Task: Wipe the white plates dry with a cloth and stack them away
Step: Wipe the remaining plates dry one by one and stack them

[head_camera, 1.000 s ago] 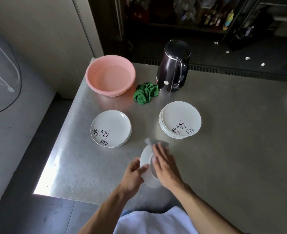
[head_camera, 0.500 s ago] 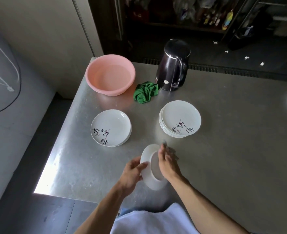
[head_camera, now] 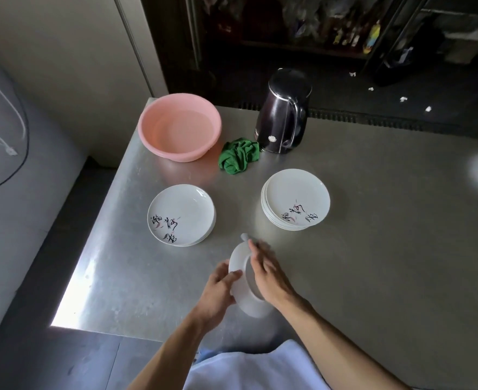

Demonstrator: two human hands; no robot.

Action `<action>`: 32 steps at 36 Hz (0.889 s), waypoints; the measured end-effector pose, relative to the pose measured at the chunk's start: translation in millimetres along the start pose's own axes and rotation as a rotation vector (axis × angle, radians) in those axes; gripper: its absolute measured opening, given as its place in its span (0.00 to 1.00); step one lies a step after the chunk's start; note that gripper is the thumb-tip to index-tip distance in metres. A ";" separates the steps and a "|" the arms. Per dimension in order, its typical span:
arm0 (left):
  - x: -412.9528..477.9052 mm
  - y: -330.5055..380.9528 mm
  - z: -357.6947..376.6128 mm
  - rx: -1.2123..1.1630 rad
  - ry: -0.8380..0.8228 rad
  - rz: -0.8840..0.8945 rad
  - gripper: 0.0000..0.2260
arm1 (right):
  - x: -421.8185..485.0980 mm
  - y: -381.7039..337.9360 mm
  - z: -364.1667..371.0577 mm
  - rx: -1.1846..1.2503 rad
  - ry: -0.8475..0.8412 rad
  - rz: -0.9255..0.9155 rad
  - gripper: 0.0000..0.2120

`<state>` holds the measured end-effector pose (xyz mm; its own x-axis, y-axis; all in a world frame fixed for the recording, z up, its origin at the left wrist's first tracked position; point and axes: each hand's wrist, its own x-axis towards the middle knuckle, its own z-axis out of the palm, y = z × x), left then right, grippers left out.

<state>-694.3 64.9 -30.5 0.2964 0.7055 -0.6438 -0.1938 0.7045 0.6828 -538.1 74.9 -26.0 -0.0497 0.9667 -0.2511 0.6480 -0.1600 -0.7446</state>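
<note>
My left hand (head_camera: 218,291) grips a white plate (head_camera: 242,296) by its rim and holds it on edge above the steel table's near side. My right hand (head_camera: 268,277) lies with straight fingers against the plate's inner face, pressing a pale cloth (head_camera: 244,237) there; only a corner of the cloth shows above the fingertips. A short stack of white plates with black lettering (head_camera: 181,215) sits to the left. A taller stack of the same plates (head_camera: 296,202) sits to the right.
A pink basin (head_camera: 180,126) stands at the table's far left corner. A crumpled green cloth (head_camera: 239,156) lies beside a dark kettle (head_camera: 284,111). The steel table (head_camera: 387,249) ends at the left and near edges, with floor below.
My right hand slid down the plate's face and back up to its top rim with the cloth. The plate has stayed on edge in my left hand.
</note>
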 end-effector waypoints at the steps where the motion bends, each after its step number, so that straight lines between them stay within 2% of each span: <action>1: -1.0 2.8 1.1 0.040 -0.039 0.005 0.09 | -5.4 -2.4 3.5 -0.059 -0.046 -0.112 0.25; 4: -4.1 7.9 0.9 0.141 -0.080 0.027 0.14 | -16.9 -1.0 12.1 -0.185 -0.090 -0.309 0.22; 6: -3.9 6.9 -2.5 0.131 -0.061 0.029 0.12 | -13.2 3.6 10.2 -0.265 -0.009 -0.336 0.23; 8: -3.4 6.5 -5.0 0.122 -0.028 0.022 0.11 | -4.5 14.1 6.1 -0.309 0.074 -0.146 0.26; 10: -2.5 5.3 -6.3 0.121 -0.007 0.018 0.10 | 5.0 20.7 0.7 -0.302 0.066 0.139 0.26; 11: -2.5 5.0 -5.7 0.113 -0.007 0.018 0.10 | 5.7 22.2 0.2 -0.301 0.055 0.196 0.26; 12: -2.9 5.4 -5.0 0.102 -0.012 0.019 0.10 | 3.4 20.8 0.9 -0.308 0.060 0.167 0.26; 14: -3.7 5.5 -3.3 0.078 -0.037 0.022 0.10 | -8.2 12.3 3.5 -0.305 0.049 -0.077 0.26; 16: -5.3 6.3 -2.6 0.075 -0.081 0.037 0.10 | -20.7 4.6 8.3 -0.308 -0.060 -0.282 0.26; 18: -5.4 5.0 -2.8 0.108 -0.110 0.053 0.12 | -24.9 2.9 9.3 -0.312 -0.106 -0.376 0.25; 20: -5.8 1.5 -2.4 0.088 -0.124 0.068 0.11 | -23.5 5.4 7.1 -0.293 -0.051 -0.377 0.23; 22: -5.4 -3.6 -0.7 0.003 -0.087 0.076 0.11 | -18.2 11.4 6.4 -0.271 0.076 -0.273 0.22; 23: -4.7 -5.6 0.2 -0.042 -0.045 0.075 0.11 | -14.4 14.1 6.2 -0.238 0.117 -0.145 0.23; 25: -3.0 -8.2 1.6 -0.131 0.024 0.053 0.07 | -6.9 18.3 6.0 -0.164 0.113 0.116 0.24; 27: -1.3 -7.5 2.7 -0.198 0.057 0.011 0.05 | -5.0 17.9 6.1 -0.146 0.086 0.180 0.24; 29: -0.3 -2.0 2.9 -0.180 0.061 -0.015 0.06 | -9.5 10.5 6.4 -0.149 0.074 0.065 0.24; 32: -1.3 8.4 2.6 -0.032 -0.033 0.007 0.13 | -21.8 -1.9 11.0 -0.223 -0.027 -0.232 0.24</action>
<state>-693.8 69.7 -23.1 0.3259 0.7080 -0.6265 -0.2257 0.7018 0.6757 -546.6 51.9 -26.0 -0.2338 0.9661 -0.1092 0.7674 0.1145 -0.6309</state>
